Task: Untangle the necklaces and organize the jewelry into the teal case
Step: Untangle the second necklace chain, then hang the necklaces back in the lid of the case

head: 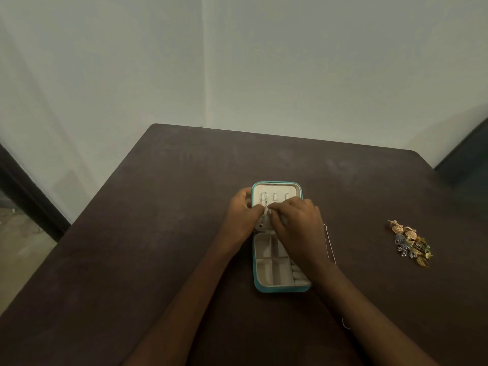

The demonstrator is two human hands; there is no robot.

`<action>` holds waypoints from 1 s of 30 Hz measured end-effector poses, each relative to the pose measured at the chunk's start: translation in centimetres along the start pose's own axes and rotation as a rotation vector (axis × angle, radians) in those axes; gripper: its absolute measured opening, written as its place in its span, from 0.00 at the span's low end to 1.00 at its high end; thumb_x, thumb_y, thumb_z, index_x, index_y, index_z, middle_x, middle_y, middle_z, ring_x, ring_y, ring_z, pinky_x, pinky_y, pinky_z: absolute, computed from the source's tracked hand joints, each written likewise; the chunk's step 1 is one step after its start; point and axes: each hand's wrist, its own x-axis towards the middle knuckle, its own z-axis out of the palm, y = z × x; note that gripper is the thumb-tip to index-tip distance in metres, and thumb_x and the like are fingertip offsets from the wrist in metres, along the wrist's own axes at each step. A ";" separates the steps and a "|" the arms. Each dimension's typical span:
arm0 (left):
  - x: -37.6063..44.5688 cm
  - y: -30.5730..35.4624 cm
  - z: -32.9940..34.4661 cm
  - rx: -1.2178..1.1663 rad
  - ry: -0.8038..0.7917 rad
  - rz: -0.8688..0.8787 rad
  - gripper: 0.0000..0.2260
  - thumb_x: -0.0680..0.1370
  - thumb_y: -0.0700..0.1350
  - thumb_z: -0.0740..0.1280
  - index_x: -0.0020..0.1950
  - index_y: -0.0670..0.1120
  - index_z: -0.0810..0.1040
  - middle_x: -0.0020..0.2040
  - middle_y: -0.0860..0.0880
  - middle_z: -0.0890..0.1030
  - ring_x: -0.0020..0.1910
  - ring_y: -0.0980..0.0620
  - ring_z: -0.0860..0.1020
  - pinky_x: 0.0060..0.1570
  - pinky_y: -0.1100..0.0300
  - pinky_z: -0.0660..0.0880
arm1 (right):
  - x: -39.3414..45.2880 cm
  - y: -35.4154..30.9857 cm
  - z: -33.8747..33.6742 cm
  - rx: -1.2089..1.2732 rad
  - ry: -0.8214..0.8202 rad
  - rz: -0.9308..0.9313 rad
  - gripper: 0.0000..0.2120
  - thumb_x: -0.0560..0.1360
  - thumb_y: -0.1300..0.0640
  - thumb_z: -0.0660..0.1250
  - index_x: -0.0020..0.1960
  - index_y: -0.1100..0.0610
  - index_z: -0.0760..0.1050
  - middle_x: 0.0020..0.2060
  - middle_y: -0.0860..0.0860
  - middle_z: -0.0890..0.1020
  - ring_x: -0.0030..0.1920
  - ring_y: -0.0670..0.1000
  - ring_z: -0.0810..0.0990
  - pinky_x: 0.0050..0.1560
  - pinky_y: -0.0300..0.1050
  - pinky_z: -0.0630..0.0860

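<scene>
Here, your left hand (241, 211) and your right hand (293, 217) meet over the lid half of the open teal case (255, 262), which lies flat on the dark counter (158, 233). Both hands have their fingertips curled in and pinched on a thin silver necklace (263, 200); its chain loops over the hook just beyond your left thumb, and a small dark pendant (261, 225) hangs just below where your fingers meet. The case's compartment tray sits nearer you, under your right wrist, and part of it is hidden by that wrist. Just beside your right wrist, on its outer side, a second fine chain (328, 244) trails along the counter. Well off to the right of your right hand lies a small heap of gold and grey jewelry (412, 243), apart from the case.
</scene>
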 end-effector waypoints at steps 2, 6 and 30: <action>-0.2 0.3 0.0 -0.041 0.002 -0.012 0.14 0.76 0.33 0.60 0.61 0.41 0.72 0.51 0.46 0.81 0.46 0.52 0.81 0.38 0.62 0.78 | -0.3 0.4 -0.5 0.016 0.006 0.011 0.07 0.74 0.54 0.66 0.49 0.53 0.80 0.41 0.50 0.81 0.41 0.52 0.75 0.40 0.45 0.68; -0.3 0.5 0.0 -0.103 0.044 -0.045 0.08 0.77 0.38 0.60 0.52 0.43 0.77 0.44 0.46 0.83 0.42 0.50 0.81 0.43 0.54 0.78 | -1.0 2.0 -2.7 0.042 0.045 0.070 0.06 0.74 0.54 0.67 0.49 0.53 0.80 0.42 0.49 0.81 0.41 0.49 0.75 0.42 0.45 0.68; -1.2 0.4 0.7 0.144 0.195 0.025 0.09 0.80 0.46 0.58 0.52 0.45 0.77 0.49 0.45 0.81 0.46 0.50 0.80 0.47 0.53 0.77 | -15.2 6.2 -10.1 0.183 0.045 0.369 0.07 0.71 0.58 0.72 0.49 0.51 0.81 0.39 0.42 0.77 0.37 0.40 0.71 0.37 0.41 0.69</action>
